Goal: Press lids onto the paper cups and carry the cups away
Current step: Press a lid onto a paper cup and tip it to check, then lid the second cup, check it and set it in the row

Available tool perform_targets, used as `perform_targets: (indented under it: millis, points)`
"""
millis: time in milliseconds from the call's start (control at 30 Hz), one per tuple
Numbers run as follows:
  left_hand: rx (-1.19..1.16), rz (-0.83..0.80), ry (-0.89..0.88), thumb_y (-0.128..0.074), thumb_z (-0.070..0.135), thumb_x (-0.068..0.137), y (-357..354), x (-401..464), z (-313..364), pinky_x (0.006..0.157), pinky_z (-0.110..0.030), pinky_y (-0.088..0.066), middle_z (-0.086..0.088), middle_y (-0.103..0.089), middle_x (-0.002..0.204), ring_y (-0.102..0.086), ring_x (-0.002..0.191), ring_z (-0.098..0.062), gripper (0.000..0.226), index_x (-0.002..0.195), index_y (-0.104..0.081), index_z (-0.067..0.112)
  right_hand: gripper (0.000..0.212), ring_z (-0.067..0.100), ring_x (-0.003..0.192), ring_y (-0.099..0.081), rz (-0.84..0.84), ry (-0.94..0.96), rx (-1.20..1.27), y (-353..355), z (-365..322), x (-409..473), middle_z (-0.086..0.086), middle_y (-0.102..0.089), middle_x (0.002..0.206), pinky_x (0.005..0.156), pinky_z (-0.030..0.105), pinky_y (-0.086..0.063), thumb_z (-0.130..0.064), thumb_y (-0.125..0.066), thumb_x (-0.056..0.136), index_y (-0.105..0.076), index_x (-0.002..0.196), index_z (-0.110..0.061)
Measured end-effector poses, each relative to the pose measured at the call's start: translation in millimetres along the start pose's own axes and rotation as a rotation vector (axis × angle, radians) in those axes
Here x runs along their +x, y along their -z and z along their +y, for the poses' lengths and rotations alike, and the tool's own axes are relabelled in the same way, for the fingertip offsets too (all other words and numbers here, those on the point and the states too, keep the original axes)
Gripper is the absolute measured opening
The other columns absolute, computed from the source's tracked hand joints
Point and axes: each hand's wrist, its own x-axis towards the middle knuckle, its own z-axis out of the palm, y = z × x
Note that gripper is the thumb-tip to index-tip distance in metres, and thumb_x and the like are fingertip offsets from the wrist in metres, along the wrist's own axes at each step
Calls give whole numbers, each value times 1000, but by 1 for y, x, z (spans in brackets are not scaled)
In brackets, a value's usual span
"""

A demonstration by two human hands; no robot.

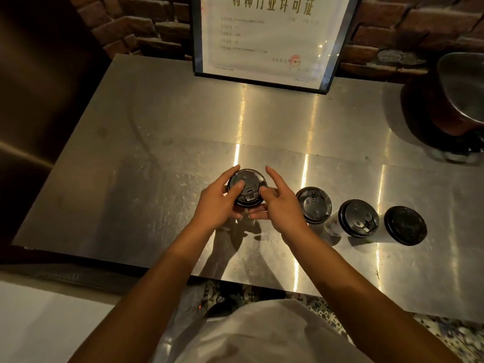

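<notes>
Left hand (218,203) and right hand (280,205) both grip black-lidded paper cup (247,187) at mid-front of scratched stainless steel table (170,127). Thumbs press on lid top, fingers curl round its sides, right index sticks out straight. Three more black-lidded white paper cups (358,218) stand in a row to its right

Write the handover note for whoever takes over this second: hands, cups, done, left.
Left hand: grip round the leftmost cup, thumb pressing on top.
Right hand: grip on the same cup, thumb on top, forefinger lifted.
Done: three lidded cups stand in a row to its right on the steel counter.
Left: finish pressing this one shut, then carry all four away.
</notes>
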Motion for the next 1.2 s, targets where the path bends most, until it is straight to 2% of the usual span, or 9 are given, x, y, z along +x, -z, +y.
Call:
perform_targets:
  millis: [167, 267, 400, 700, 767, 900, 1000, 1100, 1200]
  points:
    - [35, -13, 23, -61, 28, 103, 0, 10, -20, 63, -45, -66, -7, -63, 136, -72, 105, -30, 46, 147, -53, 37, 42, 30, 89, -79, 35, -4, -113, -7, 17, 8, 15, -64, 133, 62, 29, -65, -12, -48, 110, -55, 147, -32]
    - [57, -27, 32, -62, 24, 103, -4, 8, -33, 62, -42, -66, -6, -63, 134, -74, 99, -25, 45, 146, -56, 35, 42, 29, 94, -77, 63, -33, -203, -6, 31, 9, 9, -65, 135, 71, 46, -67, -16, -49, 110, -55, 147, -37]
    - [78, -35, 27, -65, 27, 102, -1, 10, -44, 58, -37, -65, -3, -66, 126, -78, 65, -25, 45, 144, -57, 38, 44, 19, 81, -78, 50, -48, -214, -8, 40, 9, 5, -66, 132, 75, 56, -66, -17, -51, 110, -53, 148, -40]
    - [256, -7, -25, -60, 35, 103, -2, 11, -50, 62, -45, -65, -1, -68, 121, -75, 57, -22, 47, 146, -48, 48, 45, 17, 71, -79, 52, -27, -264, -7, 44, 9, -24, -62, 102, 69, 52, -67, -21, -51, 110, -52, 147, -46]
    - [427, 9, -76, -56, 43, 104, -1, 11, -50, 70, -44, -65, 0, -70, 120, -76, 67, -19, 47, 149, -44, 49, 45, 17, 71, -79, 58, -19, -288, -8, 42, 9, -20, -64, 103, 69, 52, -67, -22, -52, 110, -52, 147, -47]
    - [661, 63, -174, -53, 47, 104, 0, 11, -52, 97, -40, -53, -1, -63, 140, -64, 118, -24, 49, 152, -40, 43, 47, 25, 88, -77, 106, 51, -465, -4, 30, 6, 2, -69, 126, 82, 49, -65, -29, -57, 107, -49, 150, -45]
    - [701, 53, -165, -51, 47, 105, -1, 11, -53, 98, -41, -50, -1, -59, 144, -61, 122, -25, 50, 153, -38, 42, 47, 24, 99, -73, 138, 156, -621, 6, 16, -2, 0, -68, 129, 93, 45, -60, -37, -57, 103, -49, 150, -41]
    - [701, 76, -146, -47, 50, 105, -3, 10, -50, 101, -44, -49, -1, -53, 150, -59, 127, -26, 50, 153, -39, 39, 39, 8, 83, -69, 207, 308, -628, 29, 4, -12, -8, -69, 118, 83, 36, -59, -32, -56, 100, -60, 139, -33]
    - [750, 143, -184, -47, 50, 105, -4, 6, -44, 100, -45, -50, -1, -50, 153, -59, 126, -27, 49, 152, -43, 37, 29, 4, 91, -63, 346, 451, -682, 61, 1, -17, -5, -72, 120, 81, 22, -50, -22, -56, 100, -70, 126, -24]
